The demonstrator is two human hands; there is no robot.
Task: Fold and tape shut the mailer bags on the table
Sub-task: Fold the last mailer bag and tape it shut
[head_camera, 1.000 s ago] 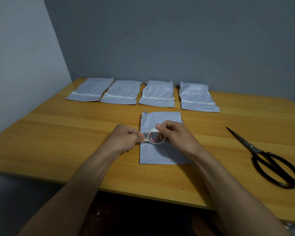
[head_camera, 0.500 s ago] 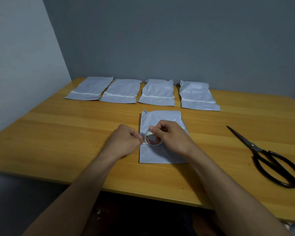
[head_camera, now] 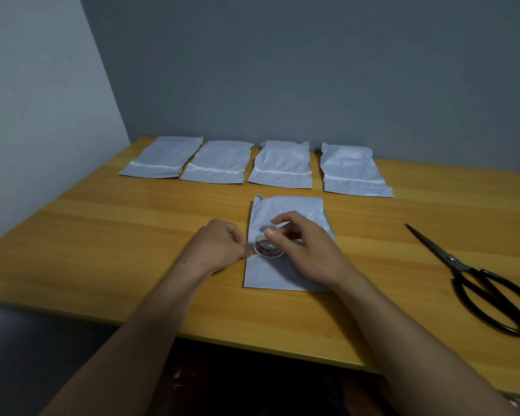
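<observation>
Lying flat | pale grey mailer bag (head_camera: 282, 274) | tape roll (head_camera: 267, 250) atop

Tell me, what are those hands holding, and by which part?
The right hand holds the tape roll by its rim, thumb on top. The left hand pinches the tape's loose end beside the roll, over the bag.
</observation>
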